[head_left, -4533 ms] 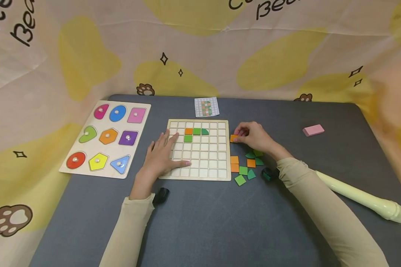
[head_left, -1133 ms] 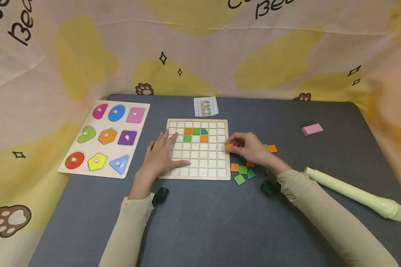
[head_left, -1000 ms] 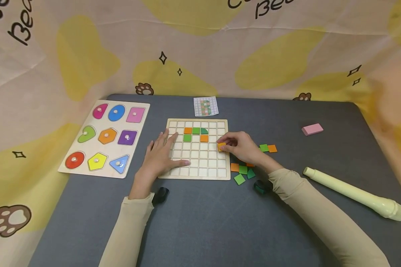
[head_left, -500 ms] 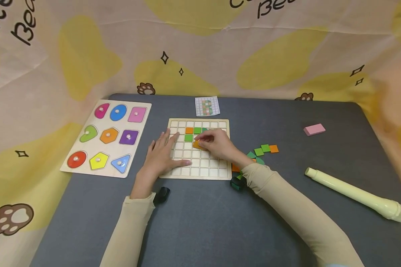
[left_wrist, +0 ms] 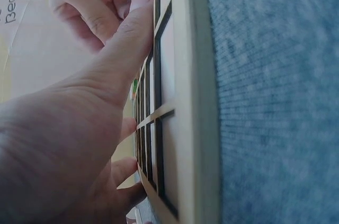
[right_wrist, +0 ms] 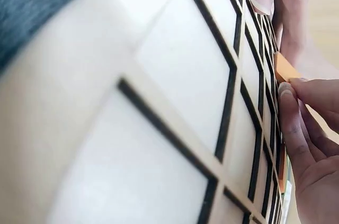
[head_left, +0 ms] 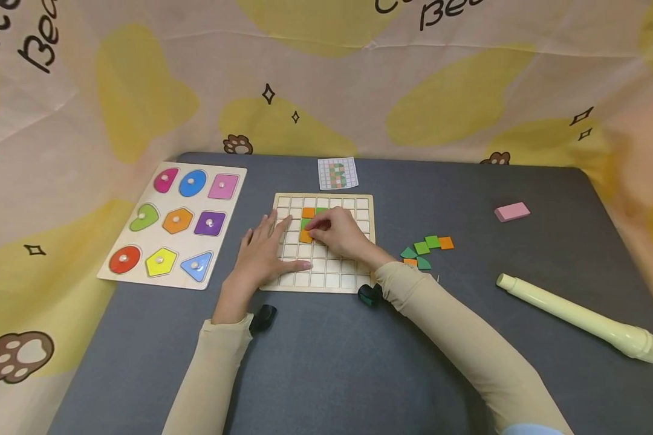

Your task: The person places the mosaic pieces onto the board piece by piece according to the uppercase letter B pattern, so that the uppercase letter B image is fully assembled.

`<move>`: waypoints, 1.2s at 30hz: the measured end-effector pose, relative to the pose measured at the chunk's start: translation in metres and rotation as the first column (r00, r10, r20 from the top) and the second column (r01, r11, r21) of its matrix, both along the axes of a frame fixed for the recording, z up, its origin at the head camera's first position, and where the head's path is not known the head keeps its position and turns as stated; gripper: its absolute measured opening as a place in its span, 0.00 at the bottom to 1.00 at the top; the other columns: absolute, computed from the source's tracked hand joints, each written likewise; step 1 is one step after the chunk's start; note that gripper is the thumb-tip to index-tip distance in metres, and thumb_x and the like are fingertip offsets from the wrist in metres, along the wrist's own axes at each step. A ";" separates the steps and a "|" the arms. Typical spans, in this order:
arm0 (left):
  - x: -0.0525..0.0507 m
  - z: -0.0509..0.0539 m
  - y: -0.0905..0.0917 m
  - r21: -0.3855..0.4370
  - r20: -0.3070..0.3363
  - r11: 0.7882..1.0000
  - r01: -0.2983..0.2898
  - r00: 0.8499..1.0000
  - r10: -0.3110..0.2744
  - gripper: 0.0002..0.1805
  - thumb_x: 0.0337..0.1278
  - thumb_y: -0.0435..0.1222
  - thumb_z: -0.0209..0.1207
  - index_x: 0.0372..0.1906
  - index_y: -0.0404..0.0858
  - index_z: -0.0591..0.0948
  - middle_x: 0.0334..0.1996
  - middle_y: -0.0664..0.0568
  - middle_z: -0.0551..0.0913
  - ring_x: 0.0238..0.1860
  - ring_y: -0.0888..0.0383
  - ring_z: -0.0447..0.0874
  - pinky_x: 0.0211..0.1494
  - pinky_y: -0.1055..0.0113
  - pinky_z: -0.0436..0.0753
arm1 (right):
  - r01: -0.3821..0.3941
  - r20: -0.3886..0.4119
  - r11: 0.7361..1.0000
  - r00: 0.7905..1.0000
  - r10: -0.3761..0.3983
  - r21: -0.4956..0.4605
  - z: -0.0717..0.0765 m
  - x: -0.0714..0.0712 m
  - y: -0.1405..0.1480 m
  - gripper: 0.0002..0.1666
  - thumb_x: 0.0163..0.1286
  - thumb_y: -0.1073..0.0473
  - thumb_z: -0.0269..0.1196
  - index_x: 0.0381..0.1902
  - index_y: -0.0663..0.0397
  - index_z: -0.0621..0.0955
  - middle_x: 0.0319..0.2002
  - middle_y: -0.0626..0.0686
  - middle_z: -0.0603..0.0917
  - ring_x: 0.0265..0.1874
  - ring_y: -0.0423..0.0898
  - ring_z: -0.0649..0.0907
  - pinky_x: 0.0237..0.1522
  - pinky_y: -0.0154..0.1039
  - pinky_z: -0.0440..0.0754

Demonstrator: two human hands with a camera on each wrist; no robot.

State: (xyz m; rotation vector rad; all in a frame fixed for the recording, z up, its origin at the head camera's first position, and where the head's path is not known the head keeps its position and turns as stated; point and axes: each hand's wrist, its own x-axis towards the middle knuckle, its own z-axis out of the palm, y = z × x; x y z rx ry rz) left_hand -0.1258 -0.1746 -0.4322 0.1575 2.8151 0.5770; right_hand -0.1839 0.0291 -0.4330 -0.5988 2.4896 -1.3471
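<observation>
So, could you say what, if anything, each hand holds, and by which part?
The right hand pinches an orange tile by one edge; the left hand, spread on the grid board, holds nothing.

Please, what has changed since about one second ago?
The right hand carried an orange tile leftward across the board to a spot beside a green tile, and still pinches it. The left hand stayed spread on the board; the pink block did not move.

the bright board [right_wrist: 183, 73] blurs nearest the right wrist camera.
</observation>
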 end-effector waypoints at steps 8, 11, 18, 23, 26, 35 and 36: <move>0.000 0.001 -0.001 -0.012 0.000 1.000 0.006 1.000 -0.006 0.65 0.52 0.67 0.72 0.87 0.49 0.52 0.89 0.44 0.37 0.88 0.38 0.38 0.85 0.32 0.42 | -0.012 -0.085 0.998 0.996 0.017 0.063 0.002 0.001 -0.003 0.07 0.72 0.65 0.70 0.43 0.56 0.94 0.40 0.54 0.93 0.38 0.46 0.88 0.43 0.36 0.84; 0.000 0.000 -0.001 -0.013 0.005 1.000 0.004 1.000 -0.004 0.65 0.52 0.67 0.72 0.87 0.49 0.52 0.89 0.44 0.37 0.88 0.38 0.38 0.85 0.32 0.42 | -0.011 -0.110 0.996 0.994 0.021 0.083 0.003 0.004 -0.002 0.07 0.72 0.65 0.70 0.43 0.56 0.94 0.41 0.54 0.93 0.39 0.47 0.88 0.44 0.38 0.85; 0.000 -0.001 0.001 -0.002 0.009 1.000 -0.005 1.000 0.005 0.65 0.51 0.67 0.73 0.87 0.49 0.52 0.89 0.45 0.37 0.88 0.38 0.38 0.85 0.32 0.41 | -0.016 -0.097 0.996 0.995 0.025 0.088 0.004 0.010 0.024 0.07 0.72 0.65 0.70 0.45 0.56 0.93 0.41 0.54 0.91 0.39 0.48 0.86 0.45 0.41 0.85; 0.000 -0.001 0.003 0.003 0.014 1.000 -0.004 1.000 0.004 0.66 0.50 0.67 0.73 0.87 0.49 0.52 0.89 0.44 0.38 0.88 0.39 0.37 0.86 0.33 0.40 | -0.046 -0.083 0.996 0.995 0.053 0.076 0.007 0.012 0.061 0.08 0.72 0.65 0.70 0.46 0.56 0.91 0.43 0.54 0.90 0.43 0.48 0.87 0.51 0.45 0.86; 0.000 -0.001 0.003 -0.004 0.013 1.000 -0.006 1.000 0.006 0.66 0.49 0.67 0.73 0.87 0.49 0.52 0.89 0.45 0.37 0.88 0.39 0.37 0.86 0.33 0.40 | -0.062 -0.069 0.994 0.995 0.068 0.088 0.011 0.012 0.084 0.09 0.71 0.65 0.71 0.48 0.56 0.91 0.44 0.54 0.89 0.42 0.48 0.85 0.48 0.43 0.85; -0.002 -0.001 0.003 -0.024 0.024 1.000 -0.014 1.000 0.015 0.67 0.49 0.67 0.73 0.88 0.50 0.50 0.89 0.44 0.37 0.88 0.40 0.35 0.86 0.32 0.40 | -0.137 0.047 0.959 0.991 0.129 0.250 0.020 0.007 0.148 0.16 0.68 0.65 0.74 0.54 0.58 0.88 0.52 0.58 0.89 0.50 0.54 0.85 0.56 0.51 0.84; -0.002 -0.001 0.002 -0.023 0.027 1.000 -0.015 1.000 0.015 0.67 0.49 0.67 0.73 0.88 0.50 0.50 0.89 0.44 0.37 0.88 0.40 0.35 0.86 0.32 0.40 | -0.145 0.058 0.955 0.989 0.134 0.259 0.021 0.006 0.154 0.17 0.68 0.66 0.73 0.54 0.59 0.88 0.53 0.58 0.89 0.52 0.55 0.85 0.58 0.54 0.84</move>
